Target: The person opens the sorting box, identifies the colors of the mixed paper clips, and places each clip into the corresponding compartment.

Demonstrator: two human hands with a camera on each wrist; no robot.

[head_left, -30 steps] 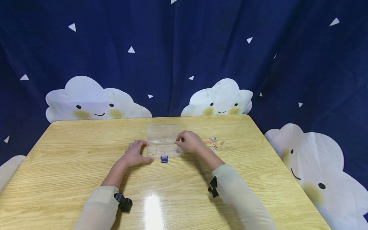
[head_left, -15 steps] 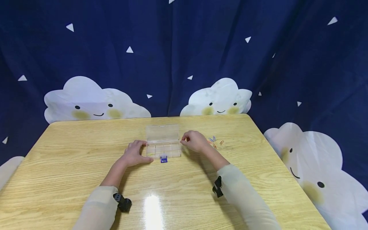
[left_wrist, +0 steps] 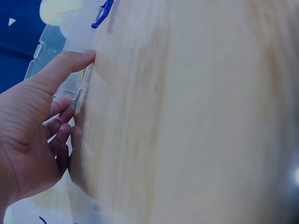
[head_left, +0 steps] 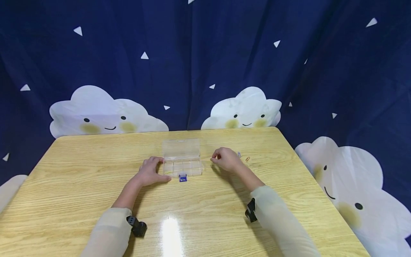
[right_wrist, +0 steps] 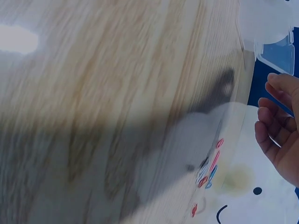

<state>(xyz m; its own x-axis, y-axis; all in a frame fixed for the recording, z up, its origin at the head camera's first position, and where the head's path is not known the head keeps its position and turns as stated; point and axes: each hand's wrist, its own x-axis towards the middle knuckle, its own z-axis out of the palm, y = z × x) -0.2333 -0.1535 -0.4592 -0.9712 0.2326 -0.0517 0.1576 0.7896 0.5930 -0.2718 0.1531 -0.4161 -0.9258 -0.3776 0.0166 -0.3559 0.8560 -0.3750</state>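
A clear plastic compartment box (head_left: 189, 165) lies on the table with its lid (head_left: 181, 148) raised toward the back and a blue latch (head_left: 183, 178) at the front. A small yellow piece (head_left: 168, 172) shows in its front left compartment. My left hand (head_left: 149, 174) grips the box's left end, thumb at the front edge and fingers at the back and side. To the right of the box, my right hand (head_left: 227, 160) is in the air above the table, its fingers loosely bent; nothing shows between them. Several coloured paper clips (right_wrist: 214, 161) lie beyond it, partly hidden by the hand in the head view.
The wooden table (head_left: 80, 171) ends at a dark blue curtain (head_left: 128, 71) printed with white clouds. A bright light reflection (head_left: 171, 235) shows on the table near the front.
My right hand has moved away from the box's right end, rightward toward the paper clips, covering more of them. The left hand and the box have stayed in place.
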